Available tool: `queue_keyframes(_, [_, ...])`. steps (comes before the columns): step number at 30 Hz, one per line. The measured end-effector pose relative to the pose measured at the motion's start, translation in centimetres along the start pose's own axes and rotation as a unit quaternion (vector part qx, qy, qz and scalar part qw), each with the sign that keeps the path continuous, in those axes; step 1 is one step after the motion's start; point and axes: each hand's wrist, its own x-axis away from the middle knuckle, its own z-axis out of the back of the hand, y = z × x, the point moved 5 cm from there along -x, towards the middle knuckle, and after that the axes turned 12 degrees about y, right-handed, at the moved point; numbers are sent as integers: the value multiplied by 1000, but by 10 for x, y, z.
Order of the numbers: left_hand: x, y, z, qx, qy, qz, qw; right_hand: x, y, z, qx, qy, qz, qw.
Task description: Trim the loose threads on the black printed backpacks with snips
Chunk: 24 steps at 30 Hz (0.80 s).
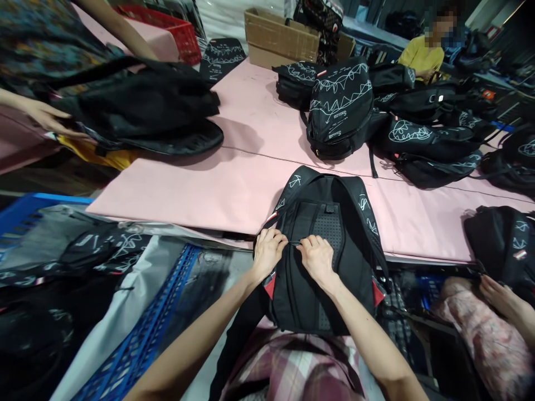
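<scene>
A black backpack (309, 289) leans over the near table edge against my front, its padded back panel and shoulder straps facing up. White scribble prints mark the straps, and red triangles show at both lower sides. On the left of the back panel, my left hand (270, 250) pinches one end of a short, thin dark strip, perhaps a cord or zipper pull. My right hand (318, 257) pinches its other end, fingers bent together. The two hands are a small gap apart, just above the panel. What exactly the strip is, I cannot make out.
Across the pink table (175, 192) lie several printed black backpacks (340, 111). A co-worker at the left handles another black backpack (142, 106). Blue crates (142, 328) with bags stand below left. A cardboard box (280, 42) is behind. Another person's hand (497, 292) is at right.
</scene>
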Motion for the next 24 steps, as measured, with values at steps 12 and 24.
queue_keyframes(12, [2, 5, -1, -28, 4, -14, 999, -9, -7, -4, 11, -16, 35, 999])
queue_keyframes(24, [-1, -20, 9, 35, -72, -34, 996, -6, 4, -1, -17, 1, -8, 1000])
